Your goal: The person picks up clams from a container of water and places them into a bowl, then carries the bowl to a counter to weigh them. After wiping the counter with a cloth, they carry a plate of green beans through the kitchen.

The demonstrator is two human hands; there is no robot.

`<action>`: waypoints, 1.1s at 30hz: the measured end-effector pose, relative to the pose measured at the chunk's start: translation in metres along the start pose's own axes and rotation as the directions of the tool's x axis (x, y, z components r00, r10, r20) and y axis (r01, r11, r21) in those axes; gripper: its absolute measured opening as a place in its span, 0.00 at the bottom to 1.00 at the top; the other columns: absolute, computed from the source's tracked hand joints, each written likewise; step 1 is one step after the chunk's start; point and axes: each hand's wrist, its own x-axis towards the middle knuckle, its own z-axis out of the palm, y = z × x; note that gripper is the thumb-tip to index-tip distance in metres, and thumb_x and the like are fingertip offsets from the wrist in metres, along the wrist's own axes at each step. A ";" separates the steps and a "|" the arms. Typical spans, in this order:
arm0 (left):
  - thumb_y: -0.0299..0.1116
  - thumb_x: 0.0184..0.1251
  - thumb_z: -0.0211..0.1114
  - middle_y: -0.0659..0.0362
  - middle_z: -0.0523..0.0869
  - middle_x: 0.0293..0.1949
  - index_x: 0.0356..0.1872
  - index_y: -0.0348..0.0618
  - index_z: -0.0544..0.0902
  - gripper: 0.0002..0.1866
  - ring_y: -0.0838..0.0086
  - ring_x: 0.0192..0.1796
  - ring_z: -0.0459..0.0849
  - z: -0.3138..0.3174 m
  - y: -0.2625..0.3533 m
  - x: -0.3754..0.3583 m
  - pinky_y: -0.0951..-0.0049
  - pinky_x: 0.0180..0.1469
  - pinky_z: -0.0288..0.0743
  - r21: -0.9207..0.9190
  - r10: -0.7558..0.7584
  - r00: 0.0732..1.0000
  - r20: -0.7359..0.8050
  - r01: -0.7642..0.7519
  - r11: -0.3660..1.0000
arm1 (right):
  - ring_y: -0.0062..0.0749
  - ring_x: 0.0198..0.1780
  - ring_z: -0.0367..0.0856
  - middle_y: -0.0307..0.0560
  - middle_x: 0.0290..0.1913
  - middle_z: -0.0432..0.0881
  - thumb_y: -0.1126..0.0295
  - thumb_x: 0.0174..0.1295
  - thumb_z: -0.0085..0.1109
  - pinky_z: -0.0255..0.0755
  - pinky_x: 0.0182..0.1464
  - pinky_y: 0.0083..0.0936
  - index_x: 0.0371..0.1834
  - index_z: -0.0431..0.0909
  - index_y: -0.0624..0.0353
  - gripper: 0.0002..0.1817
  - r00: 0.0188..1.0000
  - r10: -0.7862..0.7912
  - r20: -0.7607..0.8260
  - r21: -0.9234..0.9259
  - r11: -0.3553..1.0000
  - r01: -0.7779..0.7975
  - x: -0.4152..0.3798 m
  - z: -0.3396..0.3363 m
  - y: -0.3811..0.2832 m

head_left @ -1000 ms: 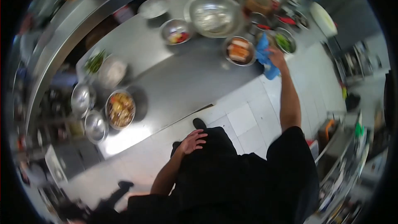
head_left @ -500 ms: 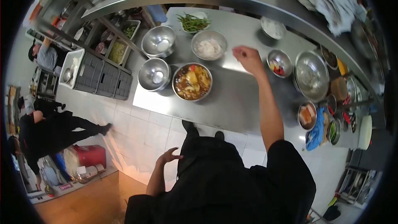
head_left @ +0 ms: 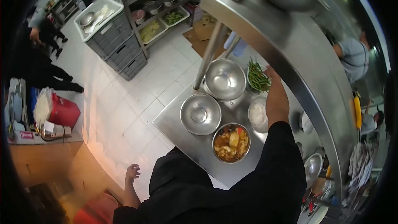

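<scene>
My right hand (head_left: 270, 73) is at the right rim of the bowl of green vegetables (head_left: 258, 77), partly behind the shelf edge; its fingers are too hidden to read. My left hand (head_left: 132, 171) hangs over the floor, fingers apart, holding nothing. Under my right forearm is a bowl of white food (head_left: 258, 115). Nearer my body stands a metal bowl of brown stew with yellow pieces (head_left: 231, 143). Two metal bowls with nothing visible inside, one farther back (head_left: 225, 79) and one nearer (head_left: 200, 115), stand at the table's left side.
A steel shelf (head_left: 286, 45) curves above the steel table (head_left: 182, 118). Stacked grey crates (head_left: 120, 43) carry a white tray (head_left: 84, 33). People in dark clothes are at the far left, and others in grey at the right and top left. A red container (head_left: 66, 110) stands left.
The view has turned left. My right hand has gone from above the table's middle to the green vegetables. My left hand remains low, with its fingers apart.
</scene>
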 end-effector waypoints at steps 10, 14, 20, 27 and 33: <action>0.34 0.62 0.57 0.58 0.84 0.32 0.49 0.42 0.78 0.15 0.76 0.25 0.79 0.009 0.027 -0.007 0.75 0.24 0.76 0.140 0.269 0.959 0.095 -0.280 0.950 | 0.25 0.18 0.70 0.39 0.27 0.73 0.76 0.52 0.48 0.63 0.18 0.24 0.39 0.77 0.58 0.12 0.840 0.128 0.528 0.699 0.496 -0.515 -0.017 -0.069 0.012; 0.35 0.64 0.58 0.58 0.84 0.30 0.48 0.42 0.79 0.14 0.80 0.21 0.74 0.046 0.068 -0.057 0.78 0.23 0.72 -0.022 0.434 0.881 0.186 -0.438 0.899 | 0.23 0.14 0.67 0.39 0.25 0.71 0.76 0.52 0.47 0.59 0.15 0.21 0.40 0.74 0.61 0.12 0.907 0.189 0.376 0.842 0.340 -0.420 -0.102 -0.116 -0.035; 0.40 0.69 0.57 0.61 0.81 0.36 0.53 0.42 0.76 0.18 0.81 0.32 0.74 0.142 0.145 -0.188 0.80 0.35 0.72 -0.282 0.757 0.543 0.365 -0.710 0.645 | 0.23 0.14 0.70 0.42 0.27 0.75 0.74 0.53 0.47 0.65 0.14 0.20 0.43 0.74 0.63 0.14 0.959 0.209 0.192 0.958 0.170 -0.229 -0.214 -0.142 -0.078; 0.49 0.70 0.54 0.59 0.67 0.63 0.71 0.44 0.55 0.35 0.76 0.59 0.69 0.221 0.224 -0.254 0.66 0.57 0.68 -0.513 0.951 0.223 0.215 -0.803 0.304 | 0.31 0.33 0.81 0.49 0.36 0.80 0.75 0.53 0.46 0.77 0.30 0.25 0.49 0.73 0.67 0.18 0.963 0.147 0.224 0.966 -0.165 -0.199 -0.338 -0.196 -0.204; 0.62 0.69 0.42 0.56 0.66 0.65 0.69 0.47 0.59 0.36 0.67 0.65 0.65 0.156 0.238 -0.283 0.60 0.63 0.62 -0.705 0.943 0.292 0.160 -0.635 0.317 | 0.22 0.26 0.78 0.44 0.27 0.79 0.77 0.54 0.45 0.72 0.24 0.24 0.42 0.77 0.70 0.14 0.976 -0.164 0.144 0.979 0.171 -0.116 -0.388 -0.185 -0.293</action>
